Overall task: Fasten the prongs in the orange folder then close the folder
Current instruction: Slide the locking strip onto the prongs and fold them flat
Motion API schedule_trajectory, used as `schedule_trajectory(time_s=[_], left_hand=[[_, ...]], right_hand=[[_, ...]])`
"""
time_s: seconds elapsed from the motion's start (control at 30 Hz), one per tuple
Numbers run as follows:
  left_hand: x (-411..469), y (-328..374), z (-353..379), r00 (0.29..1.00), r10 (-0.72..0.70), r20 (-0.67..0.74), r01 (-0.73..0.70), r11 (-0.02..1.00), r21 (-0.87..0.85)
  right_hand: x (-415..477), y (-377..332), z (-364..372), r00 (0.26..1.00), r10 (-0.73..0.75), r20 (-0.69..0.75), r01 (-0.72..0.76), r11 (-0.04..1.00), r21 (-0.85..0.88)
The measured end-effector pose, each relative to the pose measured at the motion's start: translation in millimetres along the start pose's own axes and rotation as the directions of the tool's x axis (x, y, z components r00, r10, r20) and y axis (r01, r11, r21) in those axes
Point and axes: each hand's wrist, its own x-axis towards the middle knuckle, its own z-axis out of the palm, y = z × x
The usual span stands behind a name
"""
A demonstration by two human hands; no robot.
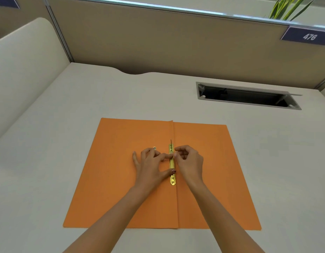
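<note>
two bare forearms reach in from the bottom edge over a pale desk [48,143]. on it lies the orange folder [121,179], spread open and flat, its centre crease running away from the person. the gold metal fastener strip [172,178] sits along that crease, roughly midway up the folder.

the left hand [150,165] rests palm-down on the left leaf, fingers loosely spread; its thumb tip presses on the lower part of the strip and its forefinger reaches across to touch the strip higher up. it clasps nothing, only pins the strip flat. a ring shows on one finger.

the right hand [190,161] is curled on the right side of the crease, its fingertips pinched together at the strip, just beside the left forefinger. whether a prong lies between them cannot be told. just beyond the hands, one thin prong [170,141] stands up from the far end of the strip.

farther off, a recessed cable slot [247,95] with its lid raised opens in the desk to the right. behind it stands a tan partition [158,37] with a plate reading 476 [308,36], and green leaves [289,8] show above.
</note>
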Motion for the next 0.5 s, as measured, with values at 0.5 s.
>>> schedule_trajectory(time_s=[0.5], left_hand=[[0, -3, 3, 0.999, 0.019, -0.035, -0.019, 1.0, -0.003]], right_hand=[[26, 15, 0, 0.976, -0.213, 0.037, 0.216, 0.971, -0.103]])
